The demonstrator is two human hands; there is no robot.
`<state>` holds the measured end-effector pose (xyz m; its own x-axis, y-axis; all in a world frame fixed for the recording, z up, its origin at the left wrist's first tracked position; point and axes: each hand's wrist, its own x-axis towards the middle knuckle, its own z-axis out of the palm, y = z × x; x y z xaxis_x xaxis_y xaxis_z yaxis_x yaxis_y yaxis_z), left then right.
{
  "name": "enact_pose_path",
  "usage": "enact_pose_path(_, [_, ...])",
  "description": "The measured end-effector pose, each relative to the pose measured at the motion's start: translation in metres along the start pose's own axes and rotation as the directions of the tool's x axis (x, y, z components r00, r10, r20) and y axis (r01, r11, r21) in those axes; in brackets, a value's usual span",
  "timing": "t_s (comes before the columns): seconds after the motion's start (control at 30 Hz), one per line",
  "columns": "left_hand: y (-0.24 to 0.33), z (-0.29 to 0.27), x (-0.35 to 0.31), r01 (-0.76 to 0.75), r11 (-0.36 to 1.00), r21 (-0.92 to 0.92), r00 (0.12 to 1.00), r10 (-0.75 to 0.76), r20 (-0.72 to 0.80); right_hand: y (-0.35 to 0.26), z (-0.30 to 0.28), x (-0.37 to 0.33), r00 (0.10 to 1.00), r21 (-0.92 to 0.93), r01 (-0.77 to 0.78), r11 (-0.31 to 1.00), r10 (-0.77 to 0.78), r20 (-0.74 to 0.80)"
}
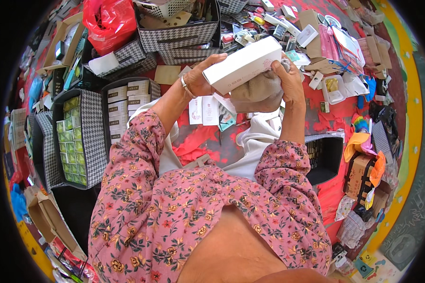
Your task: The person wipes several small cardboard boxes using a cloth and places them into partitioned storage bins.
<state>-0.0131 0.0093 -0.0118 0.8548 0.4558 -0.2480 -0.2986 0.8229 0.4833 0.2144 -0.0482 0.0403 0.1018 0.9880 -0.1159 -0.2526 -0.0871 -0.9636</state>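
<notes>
A long white carton [244, 65] with a small printed pattern is held up tilted in front of me. My left hand [200, 78] grips its left end, with a bracelet on that wrist. My right hand [290, 82] closes at the carton's right end, thumb against it. Just below the carton is a bunched grey-brown cloth-like thing [259, 92], touching my right hand; I cannot tell whether that hand holds it too. Behind and below, white printed leaflets [204, 111] lie on the red-covered floor between my white-trousered legs.
To the left, houndstooth bins hold green boxes [71, 141] and white cartons [138, 102]. A red plastic bag [110, 28] sits at the upper left. Small packages [281, 30] are heaped at the far side. A white tub [334, 89] and a black bin [325, 160] stand at the right.
</notes>
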Motion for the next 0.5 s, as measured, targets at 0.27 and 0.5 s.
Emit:
enact_pose_path(0.27, [0.001, 0.017, -0.014, 0.065, 0.992, -0.107, 0.966, -0.035, 0.255, -0.001, -0.005, 0.006, 0.995, -0.216, -0.050, 0.975, 0.066, 0.070])
enact_pose_path(0.5, [0.000, 0.017, -0.003, 0.114, 0.989, -0.099, 0.950, -0.079, 0.302, -0.001, 0.001, 0.002, 0.993, -0.086, -0.040, 0.995, 0.049, 0.108])
